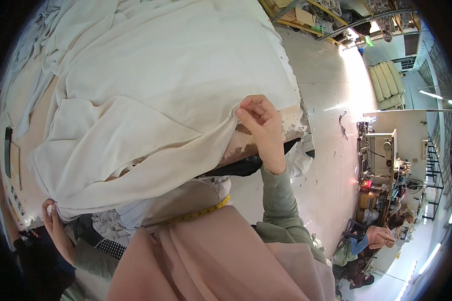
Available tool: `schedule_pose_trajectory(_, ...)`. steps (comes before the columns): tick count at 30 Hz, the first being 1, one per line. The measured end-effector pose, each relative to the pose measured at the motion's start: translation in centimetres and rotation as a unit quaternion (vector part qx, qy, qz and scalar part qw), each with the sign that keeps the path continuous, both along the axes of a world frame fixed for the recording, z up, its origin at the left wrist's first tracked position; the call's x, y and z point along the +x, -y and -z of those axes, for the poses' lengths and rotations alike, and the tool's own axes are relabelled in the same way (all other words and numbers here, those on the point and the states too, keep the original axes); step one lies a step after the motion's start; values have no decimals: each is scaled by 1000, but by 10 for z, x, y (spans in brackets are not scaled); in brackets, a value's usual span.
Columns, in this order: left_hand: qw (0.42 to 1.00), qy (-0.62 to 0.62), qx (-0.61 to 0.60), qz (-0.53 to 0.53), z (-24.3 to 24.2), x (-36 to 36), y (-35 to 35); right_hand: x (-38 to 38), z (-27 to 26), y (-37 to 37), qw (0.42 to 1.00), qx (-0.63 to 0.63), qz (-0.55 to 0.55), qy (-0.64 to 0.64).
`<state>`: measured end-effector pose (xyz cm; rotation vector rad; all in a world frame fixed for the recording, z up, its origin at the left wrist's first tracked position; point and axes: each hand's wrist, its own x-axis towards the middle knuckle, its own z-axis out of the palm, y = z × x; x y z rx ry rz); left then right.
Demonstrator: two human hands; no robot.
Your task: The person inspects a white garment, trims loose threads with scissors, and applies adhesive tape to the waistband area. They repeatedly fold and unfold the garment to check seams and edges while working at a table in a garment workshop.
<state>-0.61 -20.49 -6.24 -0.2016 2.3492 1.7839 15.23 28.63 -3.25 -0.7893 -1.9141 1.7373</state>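
Observation:
A wide sheet of off-white fabric (180,64) covers most of the work table (34,113) before me. My right hand (261,118) pinches the fabric's near edge between thumb and fingertips, close to the table's worn right corner. At the far left, my left hand (54,220) grips another point of the same edge. Between the two hands the edge hangs in a long loose fold, with gaps under it. Deeper creases and bunched cloth run along the left side of the sheet.
A yellow tape measure (199,213) lies across my front at the table edge. Black material (233,168) and bunched white cloth (109,229) sit under the tabletop. On the right are the floor (324,113), a cluttered workbench (376,169), a seated person (361,240) and shelves (305,15).

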Motion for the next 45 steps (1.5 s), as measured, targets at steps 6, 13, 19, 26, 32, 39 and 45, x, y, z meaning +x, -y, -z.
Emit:
schedule_pose_trajectory(6,998,8,59,17,5,-1,5,3,-38,23,993,-73,4,-89)
schedule_pose_trajectory(13,999,-6,42,25,6,-3,5,2,-61,35,988,-112,-14,-108)
schedule_pose_trajectory(19,1000,-4,8,10,2,0,0,4,-62,31,994,-53,14,-90)
schedule_pose_trajectory(26,999,-32,39,10,-1,4,-11,8,-4,-56,913,336,167,159)
schedule_pose_trajectory(32,995,-95,15,-39,6,2,-9,-8,71,-53,832,534,21,148)
schedule_pose_trajectory(39,888,-356,123,-262,-21,-14,40,16,-21,-45,989,90,-45,108)
schedule_pose_trajectory(45,878,-426,89,-199,-96,-62,59,31,-91,-49,914,262,42,-306)
